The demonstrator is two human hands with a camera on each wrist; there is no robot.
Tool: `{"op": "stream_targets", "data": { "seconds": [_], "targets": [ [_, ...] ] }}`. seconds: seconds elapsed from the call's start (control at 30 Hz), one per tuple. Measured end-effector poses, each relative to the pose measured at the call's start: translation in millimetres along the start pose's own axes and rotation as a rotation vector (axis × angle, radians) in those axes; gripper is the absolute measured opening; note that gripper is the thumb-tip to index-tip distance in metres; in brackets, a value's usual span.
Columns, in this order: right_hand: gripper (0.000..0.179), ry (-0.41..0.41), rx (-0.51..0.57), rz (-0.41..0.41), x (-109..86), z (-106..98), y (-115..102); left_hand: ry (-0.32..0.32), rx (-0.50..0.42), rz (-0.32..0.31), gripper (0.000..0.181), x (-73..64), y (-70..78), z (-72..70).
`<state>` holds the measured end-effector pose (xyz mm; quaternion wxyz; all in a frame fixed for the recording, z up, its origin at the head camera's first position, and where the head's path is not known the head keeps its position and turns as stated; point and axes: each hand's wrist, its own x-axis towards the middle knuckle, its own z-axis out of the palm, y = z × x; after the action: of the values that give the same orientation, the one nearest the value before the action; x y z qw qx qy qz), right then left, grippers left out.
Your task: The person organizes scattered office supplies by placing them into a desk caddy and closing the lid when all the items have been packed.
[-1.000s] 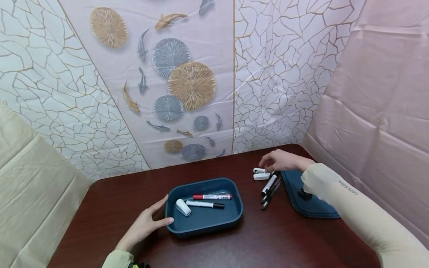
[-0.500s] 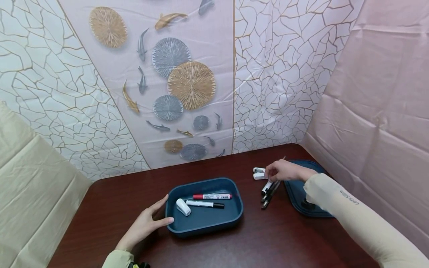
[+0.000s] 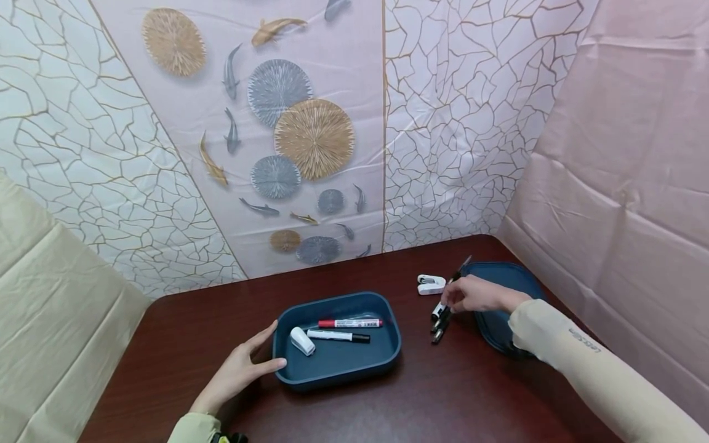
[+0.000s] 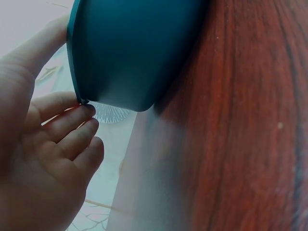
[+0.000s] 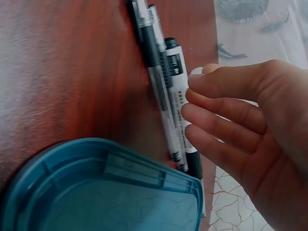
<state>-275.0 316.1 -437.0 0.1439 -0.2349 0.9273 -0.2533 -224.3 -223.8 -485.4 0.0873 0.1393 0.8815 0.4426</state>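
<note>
My left hand (image 3: 239, 372) touches the left wall of a dark blue box (image 3: 354, 367), its thumb and fingers spread along the rim. Inside lie a red marker (image 3: 351, 323), a black-capped whiteboard marker (image 3: 338, 336) and a small rounded white object (image 3: 302, 341). To the right, my right hand (image 3: 473, 294) reaches down over another whiteboard marker (image 3: 439, 309). In the right wrist view, thumb and fingertips stand right at that marker's white label (image 5: 179, 89), not wrapped round it. Two clear gel pens (image 5: 161, 91) lie alongside, next to the marker.
A white, V-shaped item like a small stapler (image 3: 431, 285) lies just beyond the right hand. The blue lid (image 3: 501, 272) rests on the table at the right, partly under the right forearm. Patterned cloth walls (image 3: 454, 154) stand behind the dark red table (image 3: 221, 332).
My right hand has moved from beside the white V-shaped item toward me and slightly right, down to the marker and pens. The left hand and box have stayed in place.
</note>
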Motion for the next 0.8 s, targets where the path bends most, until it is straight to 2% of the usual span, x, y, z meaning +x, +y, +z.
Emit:
{"op": "stream_targets", "data": {
  "seconds": [0.13,0.5,0.8],
  "targets": [
    [0.018,0.011,-0.030,-0.001,-3.1,4,2,-0.003,-0.004,-0.008,0.085,0.2,0.4,-0.2],
    [0.018,0.027,-0.022,0.003,-3.0,11,7,-0.009,-0.030,-0.033,0.084,1.0,1.9,-0.8],
    [0.021,0.009,-0.039,0.000,-3.7,13,5,-0.004,-0.025,-0.047,0.086,0.2,-0.2,0.5]
  ]
}}
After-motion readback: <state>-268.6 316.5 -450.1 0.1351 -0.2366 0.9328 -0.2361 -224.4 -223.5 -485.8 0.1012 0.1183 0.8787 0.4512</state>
